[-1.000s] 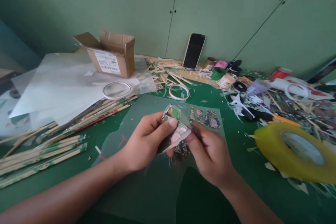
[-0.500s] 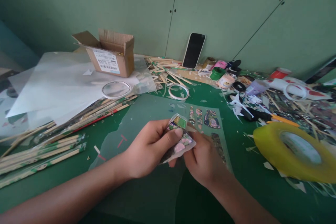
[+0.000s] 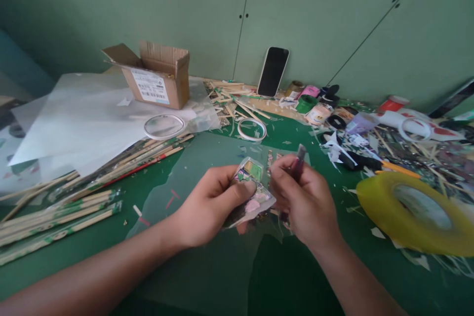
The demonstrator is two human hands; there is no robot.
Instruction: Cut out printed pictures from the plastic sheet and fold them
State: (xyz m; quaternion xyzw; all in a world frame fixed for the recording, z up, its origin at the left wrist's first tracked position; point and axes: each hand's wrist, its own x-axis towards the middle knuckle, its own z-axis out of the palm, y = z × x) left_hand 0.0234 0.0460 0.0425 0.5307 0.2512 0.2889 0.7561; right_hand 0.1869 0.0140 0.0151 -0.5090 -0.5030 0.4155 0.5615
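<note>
Above the translucent sheet [image 3: 200, 256], my left hand [image 3: 202, 212] pinches a small floral-printed piece [image 3: 255, 197] with a pale, clear-looking border. My left thumb lies across its printed face. Just to the right, my right hand [image 3: 311, 197] is closed around a slim dark purple tool [image 3: 298, 163]. A greyish end of that tool sticks up past the fingers; its exact kind does not show. My right fingertips are close to the floral piece, and I cannot tell whether they touch it. My right hand covers most of the printed cut-outs on the sheet.
A cardboard box [image 3: 157, 79] stands behind white sheets [image 3: 81, 113] at the back left. Wrapped sticks [image 3: 62, 222] lie on the left. A phone [image 3: 273, 71] leans on the wall. Two tape rings, one white [image 3: 252, 129], lie mid-table. At right: yellow tape [image 3: 377, 207], jars and scraps.
My right hand has come away from under the floral piece, moving up and right, and now shows the purple tool. My left hand keeps the piece in nearly the same spot.
</note>
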